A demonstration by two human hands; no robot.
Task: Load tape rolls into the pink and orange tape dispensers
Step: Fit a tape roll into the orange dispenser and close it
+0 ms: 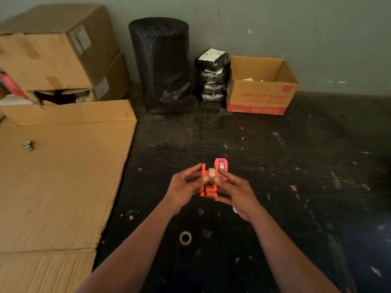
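Observation:
Both hands hold the orange tape dispenser [208, 189] above the dark table. My left hand [184, 185] grips its left side. My right hand [232, 190] holds its right side, with the thumb pressing a clear tape roll [212, 172] between the dispenser's orange walls. Just behind my right fingers stands the pink tape dispenser [222, 167], with a clear tape roll [221, 165] inside it; its lower part is hidden by my fingers.
A flattened cardboard sheet [57, 176] covers the left of the table [296, 166]. Stacked cardboard boxes [53, 53] stand at the back left, a black bubble-wrap roll [163, 64] and black parcels [212, 77] at the back, an open box [260, 89] beside them. A round ring [185, 237] lies near me.

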